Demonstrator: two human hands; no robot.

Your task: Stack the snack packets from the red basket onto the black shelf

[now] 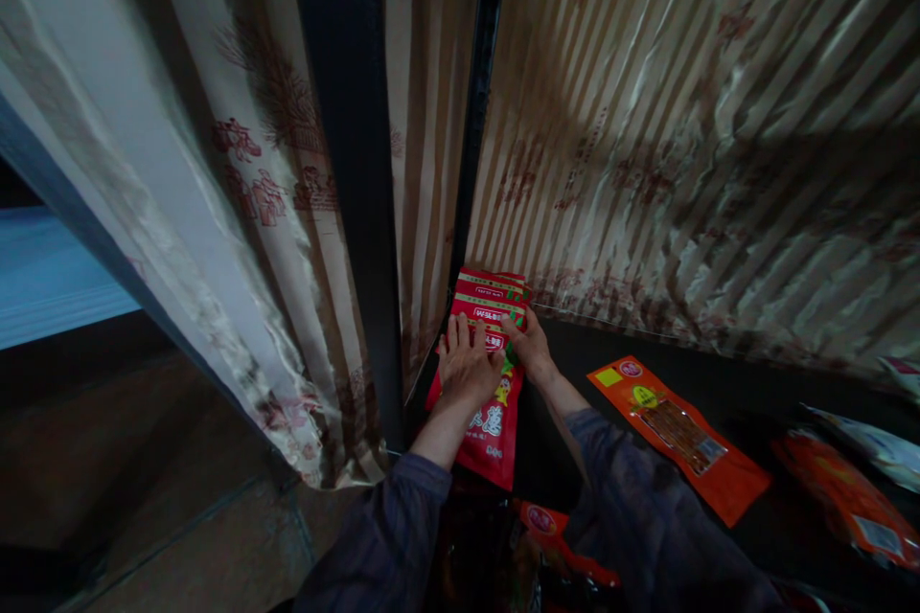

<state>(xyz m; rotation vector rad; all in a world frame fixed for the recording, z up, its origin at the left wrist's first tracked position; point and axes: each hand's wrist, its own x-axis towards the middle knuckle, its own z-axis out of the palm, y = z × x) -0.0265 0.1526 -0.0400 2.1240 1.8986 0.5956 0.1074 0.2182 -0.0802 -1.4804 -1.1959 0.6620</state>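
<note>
Several red snack packets (483,462) lie overlapped in a fanned stack in the corner of a black shelf, their printed faces up. My left hand (467,366) rests flat on the stack with its fingers spread. At the stack's right edge is my right hand (530,345), its fingers touching the packets' side and top. The fingers there are partly bent and do not wrap around a packet. Parts of the print are hidden under both hands.
An orange snack packet (676,436) lies on the shelf to the right, with more orange packets (848,498) beyond. Below my forearms is another orange packet (553,536). A black post (352,163) and patterned curtains (610,144) bound the corner; tiled floor (194,536) lies left.
</note>
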